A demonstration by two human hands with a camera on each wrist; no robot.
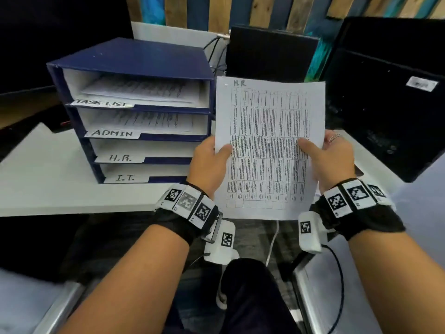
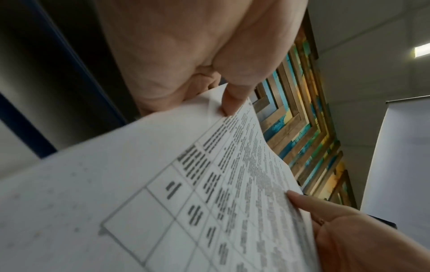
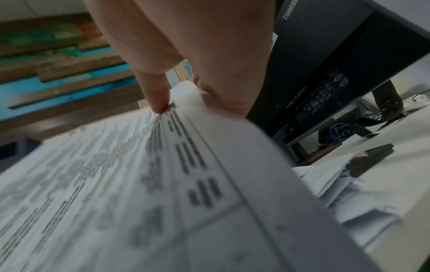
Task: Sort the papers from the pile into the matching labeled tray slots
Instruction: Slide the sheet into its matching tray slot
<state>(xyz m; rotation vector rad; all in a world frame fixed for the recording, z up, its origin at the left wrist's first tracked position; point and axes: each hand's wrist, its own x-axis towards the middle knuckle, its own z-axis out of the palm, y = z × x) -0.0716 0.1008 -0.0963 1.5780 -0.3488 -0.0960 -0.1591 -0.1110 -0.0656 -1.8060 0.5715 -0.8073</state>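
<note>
I hold a printed sheet (image 1: 267, 145) with a table on it and "H.R." handwritten at its top, upright in front of me, to the right of the blue tray stack (image 1: 134, 59). My left hand (image 1: 208, 160) pinches its left edge, thumb on the front. My right hand (image 1: 330, 155) pinches the right edge the same way. The stack has slots labeled TASK LIST (image 1: 102, 103), ADMIN (image 1: 112, 133), H.R. (image 1: 120, 157) and I.T. (image 1: 125, 177). The upper two slots hold papers. In the right wrist view a loose pile of papers (image 3: 344, 185) lies on the desk under the sheet (image 3: 139, 184).
Black monitors stand behind and to the right (image 1: 390, 97), with cables (image 1: 215, 54) at the back. The white desk (image 1: 43, 179) extends left of the tray stack. A small black device with a red mark (image 3: 370, 158) lies beside the paper pile.
</note>
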